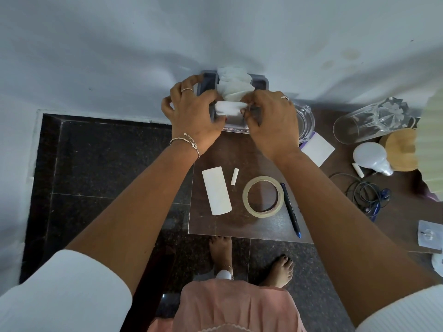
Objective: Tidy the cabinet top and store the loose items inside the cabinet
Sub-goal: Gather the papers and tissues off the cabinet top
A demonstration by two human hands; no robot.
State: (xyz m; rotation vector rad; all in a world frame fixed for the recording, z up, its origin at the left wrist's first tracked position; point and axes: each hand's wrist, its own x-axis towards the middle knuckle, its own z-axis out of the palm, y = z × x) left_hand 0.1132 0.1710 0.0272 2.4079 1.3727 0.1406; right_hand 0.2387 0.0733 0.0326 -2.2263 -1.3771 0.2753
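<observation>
A grey tissue box (259, 80) stands at the back edge of the brown cabinet top (239, 226), against the wall, with white tissues (233, 81) fanning out of it. My left hand (194, 116) and my right hand (271, 121) meet over the box's front, both pinching a folded white tissue (227, 107) between their fingertips. On the cabinet top nearer me lie a white card (217, 190), a small white strip (235, 176), a masking tape roll (263, 196) and a dark pen (291, 209).
To the right lie a white notepad (317, 148), a glass dish (305, 121), a tipped clear glass vase (369, 121), a bulb (370, 155), a wooden lid (400, 149), tangled earphones (369, 195) and a small clear packet (430, 233). Dark tiled floor (100, 168) lies to the left.
</observation>
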